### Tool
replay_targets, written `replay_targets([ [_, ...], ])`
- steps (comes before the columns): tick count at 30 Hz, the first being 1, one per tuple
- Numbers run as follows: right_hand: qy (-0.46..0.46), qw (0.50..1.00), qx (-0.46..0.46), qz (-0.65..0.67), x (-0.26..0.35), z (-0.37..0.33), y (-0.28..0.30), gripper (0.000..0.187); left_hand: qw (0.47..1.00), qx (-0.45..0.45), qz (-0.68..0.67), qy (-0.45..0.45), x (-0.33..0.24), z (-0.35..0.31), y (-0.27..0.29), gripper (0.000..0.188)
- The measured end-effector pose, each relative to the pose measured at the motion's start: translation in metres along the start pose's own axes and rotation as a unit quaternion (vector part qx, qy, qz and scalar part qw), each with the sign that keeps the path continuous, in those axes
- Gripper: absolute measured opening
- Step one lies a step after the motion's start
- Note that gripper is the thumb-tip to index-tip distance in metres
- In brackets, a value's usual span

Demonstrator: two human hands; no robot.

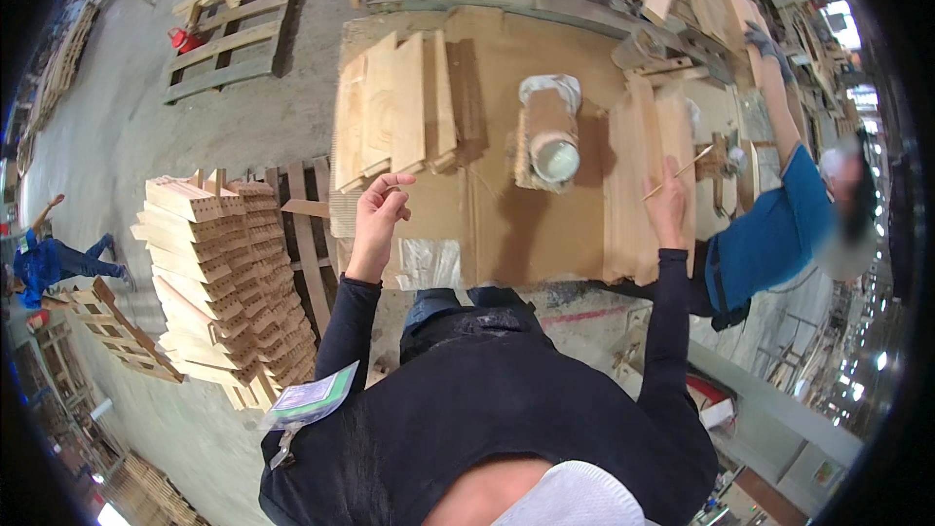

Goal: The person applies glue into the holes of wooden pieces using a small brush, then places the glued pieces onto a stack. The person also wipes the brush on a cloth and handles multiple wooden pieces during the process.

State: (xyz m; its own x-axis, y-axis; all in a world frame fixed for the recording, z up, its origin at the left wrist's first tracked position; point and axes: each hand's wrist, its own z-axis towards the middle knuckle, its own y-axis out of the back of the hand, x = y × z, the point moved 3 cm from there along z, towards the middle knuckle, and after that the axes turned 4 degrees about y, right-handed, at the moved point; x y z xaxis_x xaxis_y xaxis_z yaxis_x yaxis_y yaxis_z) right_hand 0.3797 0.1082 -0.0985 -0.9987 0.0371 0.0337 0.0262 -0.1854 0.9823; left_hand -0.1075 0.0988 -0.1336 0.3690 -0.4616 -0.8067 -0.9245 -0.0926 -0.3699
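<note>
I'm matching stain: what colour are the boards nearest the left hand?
The boards are pale tan, best seen in the head view.

Left hand (pixel 374 218) hovers, fingers (pixel 397 179) half-curled — right hand (pixel 667 206) pinches.

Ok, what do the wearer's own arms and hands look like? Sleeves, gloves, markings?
Left hand and right hand: both bare, no gloves. Left sleeve and right sleeve: long, black, close-fitting at the forearms. No markings I can make out on either.
</note>
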Motion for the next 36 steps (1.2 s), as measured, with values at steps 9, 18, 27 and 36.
replay_targets([
  [9, 0.002, 0.989, -0.049, 0.139, 0.013, -0.090, 0.003, 0.056, 0.918, -0.165, 0.337, -0.128, 0.046, 0.042, -0.017, 0.037],
  [18, 0.063, 0.955, -0.106, 0.269, 0.094, -0.079, 0.056, 0.053, 0.694, -0.349, 0.630, 0.022, 0.021, 0.129, -0.008, 0.123],
  [27, 0.090, 0.885, -0.065, 0.453, 0.149, -0.076, 0.081, 0.049, 0.967, -0.142, 0.204, 0.055, 0.020, 0.027, -0.033, 0.052],
  [36, -0.099, 0.650, 0.048, 0.752, 0.237, -0.067, 0.099, 0.059, 0.810, -0.187, 0.410, -0.375, 0.012, -0.125, -0.146, 0.124],
])
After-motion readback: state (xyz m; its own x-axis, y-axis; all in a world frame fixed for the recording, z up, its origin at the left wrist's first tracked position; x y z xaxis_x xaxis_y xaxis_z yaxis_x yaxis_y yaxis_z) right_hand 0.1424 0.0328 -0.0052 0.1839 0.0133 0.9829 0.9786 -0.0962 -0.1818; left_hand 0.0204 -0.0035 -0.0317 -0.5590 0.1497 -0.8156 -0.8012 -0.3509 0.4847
